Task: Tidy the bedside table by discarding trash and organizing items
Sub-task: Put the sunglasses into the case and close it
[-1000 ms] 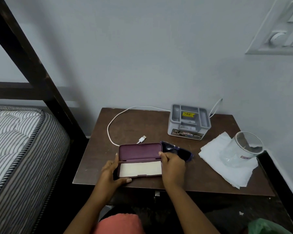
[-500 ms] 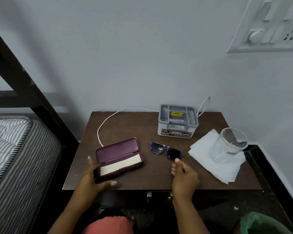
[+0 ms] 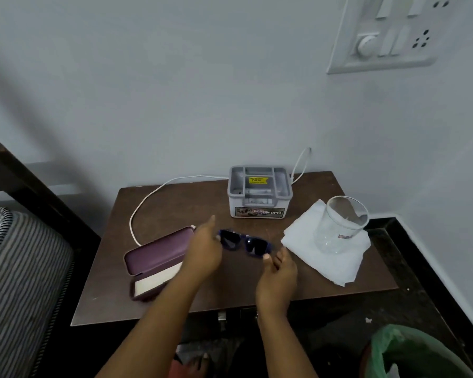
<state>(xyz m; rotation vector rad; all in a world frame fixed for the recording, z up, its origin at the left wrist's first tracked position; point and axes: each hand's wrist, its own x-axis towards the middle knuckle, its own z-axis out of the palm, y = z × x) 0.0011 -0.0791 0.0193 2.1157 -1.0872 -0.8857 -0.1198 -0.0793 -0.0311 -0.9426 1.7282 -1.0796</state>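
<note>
my left hand (image 3: 204,251) is at the left end of the sunglasses (image 3: 245,243), fingers curled toward the frame there, though i cannot tell whether they are actually gripping it or only touching. my right hand (image 3: 277,271) is at the right end, with its fingertips (image 3: 267,257) pinched against the corner of the frame, so it has hold of that end. the sunglasses are dark-lensed with a blue frame and sit over the middle of the brown counter (image 3: 202,203), between my two hands; whether they rest on the wood or are slightly lifted i cannot tell. just left of my left hand lies the case (image 3: 156,257), maroon and open, its lid tipped back and a pale lining showing in the lower half, partly covered by my left forearm. a white cable (image 3: 159,190) loops on the counter behind the case and runs toward the back edge, passing behind the grey organizer (image 3: 260,193), which stands near the wall with a yellow label inside and a printed sticker on its front. to the right of the sunglasses a white tissue (image 3: 336,260) is spread flat, and a clear glass (image 3: 339,223) stands on it. a striped mattress (image 3: 19,268) lies at the far left, and a green bag (image 3: 410,353) shows at the lower right, below the counter.
</note>
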